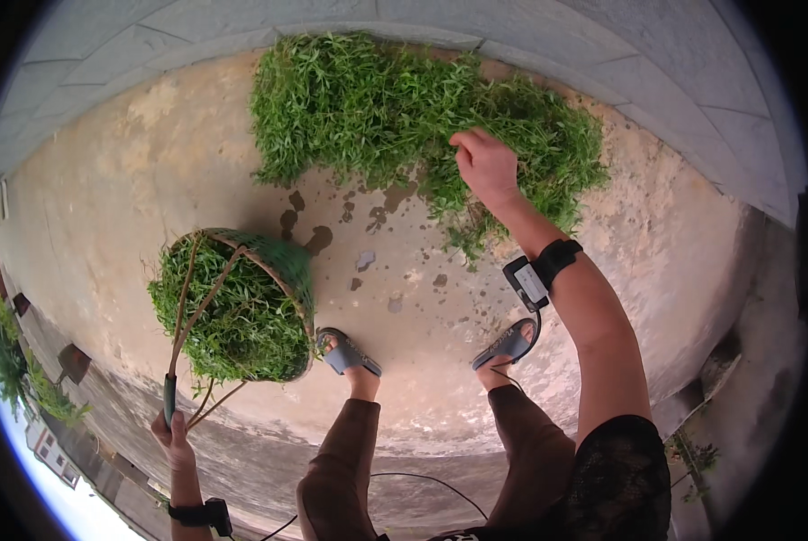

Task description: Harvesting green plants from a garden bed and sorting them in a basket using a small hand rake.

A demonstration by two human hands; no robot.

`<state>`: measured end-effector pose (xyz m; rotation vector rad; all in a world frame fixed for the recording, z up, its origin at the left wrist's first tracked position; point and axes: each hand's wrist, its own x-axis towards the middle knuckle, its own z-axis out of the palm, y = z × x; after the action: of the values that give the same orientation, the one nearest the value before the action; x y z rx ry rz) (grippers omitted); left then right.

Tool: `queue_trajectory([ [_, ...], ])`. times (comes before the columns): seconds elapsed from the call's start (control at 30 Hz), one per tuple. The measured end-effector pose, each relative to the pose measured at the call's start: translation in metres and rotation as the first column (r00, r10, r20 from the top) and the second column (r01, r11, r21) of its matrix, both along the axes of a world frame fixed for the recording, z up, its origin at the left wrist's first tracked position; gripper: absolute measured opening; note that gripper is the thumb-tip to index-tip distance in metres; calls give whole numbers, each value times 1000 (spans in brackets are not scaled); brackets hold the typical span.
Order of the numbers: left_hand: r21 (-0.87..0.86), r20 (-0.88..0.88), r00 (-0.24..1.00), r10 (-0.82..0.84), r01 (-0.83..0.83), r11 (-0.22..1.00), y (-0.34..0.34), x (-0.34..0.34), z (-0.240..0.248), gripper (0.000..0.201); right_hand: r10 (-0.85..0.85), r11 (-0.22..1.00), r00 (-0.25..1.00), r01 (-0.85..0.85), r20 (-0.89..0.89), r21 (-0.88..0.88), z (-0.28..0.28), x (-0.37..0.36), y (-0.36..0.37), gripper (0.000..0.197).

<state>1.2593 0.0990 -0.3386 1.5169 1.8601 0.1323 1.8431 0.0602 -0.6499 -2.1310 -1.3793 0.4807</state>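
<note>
On the near side of the woven basket, the left hand [177,435] is raised upright, its fingers wrapped around the sleeved handle [170,397]. The basket [288,261] brims with leafy green stems [232,316]. Beyond it and to its right, a long pile of leafy greens [350,104] lies on the concrete floor [395,352]. Right of the basket, the right arm [593,307] stretches forward, bent at the elbow; the right hand [488,169] is over the pile, fingers curled, whether around stems I cannot tell.

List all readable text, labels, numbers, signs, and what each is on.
White label on the black box strapped to the right forearm: too small to read.
Pale print on dark clothing, bottom edge: cut off, not legible.
Basket and greens: no writing visible.
Nothing quotable.
</note>
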Motion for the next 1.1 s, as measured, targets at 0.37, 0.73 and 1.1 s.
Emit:
queue_trajectory([
  [0.37, 61, -37, 996, 83, -81, 995, 0, -2, 1, 42, 6, 862, 962, 133, 272, -489, -81, 77, 97, 20],
  [0.73, 39, -12, 995, 95, -95, 995, 6, 1, 0, 39, -284, 918, 942, 321, 178, -234, -57, 91, 70, 19],
  [1.1, -105, 2, 1000, -10, 11, 994, 17, -2, -11, 49, -659, 657, 561, 753, -500, -21, 34, 157, -42, 22],
])
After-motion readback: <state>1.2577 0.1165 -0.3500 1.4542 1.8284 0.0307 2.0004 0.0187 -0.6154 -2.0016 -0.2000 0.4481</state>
